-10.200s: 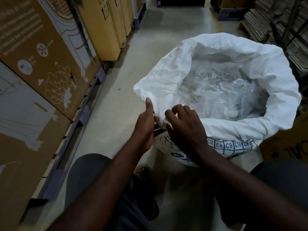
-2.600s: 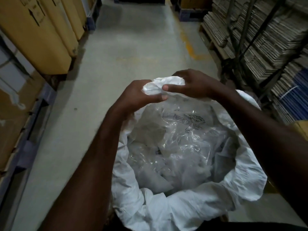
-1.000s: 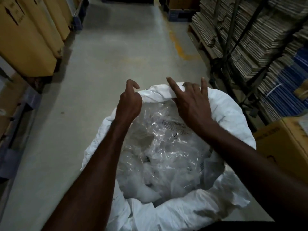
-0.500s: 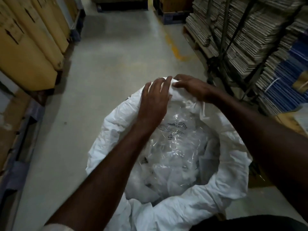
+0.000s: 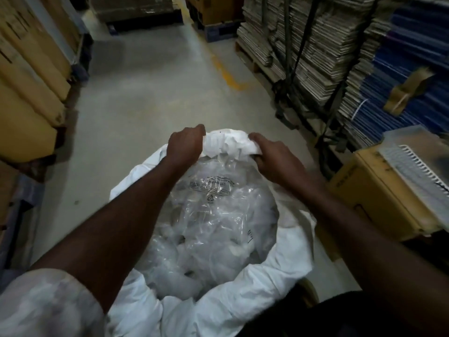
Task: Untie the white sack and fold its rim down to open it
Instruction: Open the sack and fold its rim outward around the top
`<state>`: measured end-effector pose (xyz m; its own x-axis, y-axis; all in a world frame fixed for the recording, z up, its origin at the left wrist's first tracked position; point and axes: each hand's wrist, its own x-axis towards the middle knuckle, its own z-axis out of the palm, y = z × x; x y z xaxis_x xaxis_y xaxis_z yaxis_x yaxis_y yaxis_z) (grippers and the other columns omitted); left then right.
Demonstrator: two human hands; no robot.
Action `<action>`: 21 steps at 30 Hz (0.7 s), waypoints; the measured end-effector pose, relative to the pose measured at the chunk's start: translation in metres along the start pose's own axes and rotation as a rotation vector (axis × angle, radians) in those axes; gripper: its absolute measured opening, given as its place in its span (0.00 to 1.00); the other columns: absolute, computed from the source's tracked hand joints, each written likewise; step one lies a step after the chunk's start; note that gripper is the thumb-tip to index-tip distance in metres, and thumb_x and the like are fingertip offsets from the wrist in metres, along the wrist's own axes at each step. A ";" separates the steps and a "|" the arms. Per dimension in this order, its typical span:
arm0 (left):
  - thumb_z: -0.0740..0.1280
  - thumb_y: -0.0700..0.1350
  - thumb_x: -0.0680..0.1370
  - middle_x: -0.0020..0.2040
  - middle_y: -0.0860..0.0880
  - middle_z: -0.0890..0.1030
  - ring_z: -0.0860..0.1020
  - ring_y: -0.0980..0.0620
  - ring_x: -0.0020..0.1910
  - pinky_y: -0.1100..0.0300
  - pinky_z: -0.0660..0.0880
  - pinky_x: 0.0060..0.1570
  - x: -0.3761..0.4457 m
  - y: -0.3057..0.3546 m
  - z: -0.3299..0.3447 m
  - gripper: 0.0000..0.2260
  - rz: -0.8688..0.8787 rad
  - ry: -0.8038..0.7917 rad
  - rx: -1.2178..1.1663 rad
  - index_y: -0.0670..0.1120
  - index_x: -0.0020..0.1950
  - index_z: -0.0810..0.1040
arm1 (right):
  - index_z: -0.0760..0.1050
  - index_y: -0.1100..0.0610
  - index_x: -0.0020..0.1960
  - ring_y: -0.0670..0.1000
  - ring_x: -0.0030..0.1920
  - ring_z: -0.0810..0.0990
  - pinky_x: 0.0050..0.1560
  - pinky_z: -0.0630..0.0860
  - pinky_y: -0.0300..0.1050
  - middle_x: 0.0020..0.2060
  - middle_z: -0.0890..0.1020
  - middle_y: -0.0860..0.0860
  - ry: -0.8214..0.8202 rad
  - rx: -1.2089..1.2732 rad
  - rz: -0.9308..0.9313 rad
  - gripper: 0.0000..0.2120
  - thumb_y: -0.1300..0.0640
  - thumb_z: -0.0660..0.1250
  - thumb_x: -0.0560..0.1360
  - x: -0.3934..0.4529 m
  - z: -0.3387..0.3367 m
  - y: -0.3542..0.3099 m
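A matt, creased white woven-plastic sack is seen lined with glossy, crinkled clear plastic film, beside a matt grey concrete floor and rough brown cardboard stacks.

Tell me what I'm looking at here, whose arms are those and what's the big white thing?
No machine here: a person wears a camera on their head, so you see their own arms from above. The left hand and right hand both grip the far edge of a big white sack standing on a warehouse floor. The sack is already open. Inside is crinkly clear plastic. Cardboard boxes line the left side, with stacks of flattened cardboard on the right.
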<state>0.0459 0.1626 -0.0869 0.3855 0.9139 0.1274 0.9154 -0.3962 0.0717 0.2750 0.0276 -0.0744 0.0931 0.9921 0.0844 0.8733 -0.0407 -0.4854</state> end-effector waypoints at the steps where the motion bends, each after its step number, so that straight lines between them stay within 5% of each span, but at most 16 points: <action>1: 0.63 0.44 0.85 0.57 0.40 0.82 0.81 0.35 0.57 0.43 0.75 0.57 -0.002 0.006 -0.001 0.12 0.018 0.099 -0.027 0.48 0.68 0.75 | 0.73 0.46 0.72 0.62 0.60 0.83 0.54 0.77 0.50 0.60 0.86 0.55 0.003 0.079 -0.011 0.20 0.50 0.68 0.81 0.005 -0.004 0.003; 4: 0.61 0.58 0.87 0.69 0.39 0.76 0.75 0.37 0.69 0.41 0.69 0.70 -0.018 0.026 -0.007 0.21 0.180 0.391 -0.069 0.52 0.78 0.74 | 0.84 0.54 0.58 0.57 0.53 0.85 0.49 0.76 0.48 0.50 0.88 0.51 -0.051 0.224 -0.033 0.11 0.49 0.73 0.80 0.023 -0.021 0.014; 6: 0.59 0.69 0.85 0.79 0.40 0.70 0.68 0.39 0.80 0.38 0.61 0.79 -0.025 0.040 -0.003 0.31 0.387 0.416 -0.005 0.53 0.83 0.70 | 0.85 0.56 0.55 0.57 0.48 0.86 0.48 0.80 0.53 0.47 0.88 0.53 -0.129 0.314 -0.045 0.14 0.46 0.75 0.79 0.027 -0.033 0.017; 9: 0.57 0.78 0.78 0.79 0.43 0.73 0.70 0.42 0.79 0.36 0.58 0.81 -0.021 0.063 0.006 0.45 0.475 0.158 0.021 0.50 0.86 0.62 | 0.85 0.53 0.57 0.47 0.43 0.86 0.43 0.80 0.43 0.48 0.89 0.50 -0.263 0.515 0.009 0.15 0.43 0.75 0.79 0.023 -0.049 0.016; 11: 0.59 0.78 0.76 0.66 0.45 0.82 0.80 0.41 0.66 0.40 0.69 0.71 -0.015 0.077 0.003 0.42 0.450 0.088 -0.017 0.49 0.80 0.71 | 0.84 0.53 0.60 0.43 0.47 0.86 0.47 0.81 0.39 0.51 0.88 0.49 -0.316 0.711 0.089 0.14 0.48 0.77 0.77 0.021 -0.055 0.019; 13: 0.61 0.77 0.76 0.57 0.48 0.87 0.84 0.42 0.56 0.46 0.74 0.58 -0.002 0.086 -0.004 0.35 0.412 -0.026 -0.065 0.52 0.69 0.78 | 0.81 0.53 0.64 0.46 0.53 0.87 0.53 0.82 0.43 0.55 0.87 0.52 -0.364 0.897 0.183 0.23 0.51 0.81 0.72 0.018 -0.059 0.029; 16: 0.65 0.77 0.73 0.55 0.45 0.87 0.84 0.42 0.52 0.49 0.78 0.54 0.017 0.093 -0.021 0.36 0.438 -0.357 -0.163 0.49 0.62 0.84 | 0.74 0.53 0.73 0.52 0.57 0.86 0.55 0.83 0.49 0.61 0.85 0.55 -0.443 1.070 0.300 0.39 0.49 0.85 0.65 0.012 -0.059 0.041; 21: 0.69 0.65 0.82 0.50 0.40 0.84 0.78 0.44 0.46 0.58 0.69 0.48 0.044 0.091 -0.040 0.27 0.375 -0.521 -0.066 0.41 0.59 0.84 | 0.66 0.44 0.76 0.57 0.62 0.80 0.60 0.80 0.54 0.66 0.77 0.55 -0.163 0.106 0.185 0.47 0.43 0.86 0.63 -0.012 -0.057 0.028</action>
<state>0.1417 0.1629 -0.0348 0.6990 0.6290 -0.3402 0.7048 -0.6866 0.1787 0.3262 0.0075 -0.0392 0.1610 0.9752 -0.1518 0.7926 -0.2194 -0.5689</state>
